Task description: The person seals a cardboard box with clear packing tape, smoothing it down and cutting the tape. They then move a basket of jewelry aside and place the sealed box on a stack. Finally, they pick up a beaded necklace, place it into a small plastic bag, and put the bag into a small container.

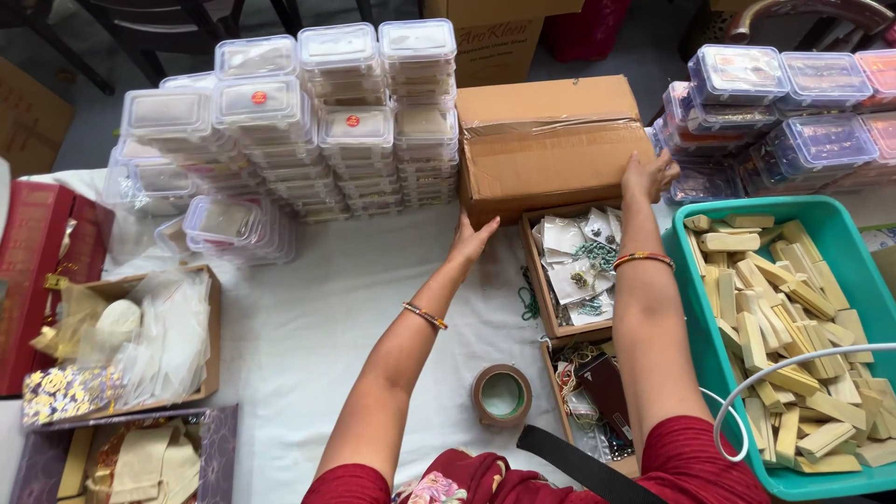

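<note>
A closed brown cardboard box [546,140] stands on the white table cover ahead of me. My left hand [471,240] presses against its lower left corner. My right hand [649,175] lies flat against its right side. Both hands grip the box between them. Just below the box sits a small open tray [539,280] with white cards and green jewellery pieces. A second open tray [554,392] with cords and a dark pouch lies nearer to me.
Stacks of clear lidded plastic containers [317,121] fill the far left. More containers [779,112] stand far right. A teal bin [840,219] of beige slim boxes sits right. A tape roll [502,395] lies near me. Open boxes of bags [210,322] lie left.
</note>
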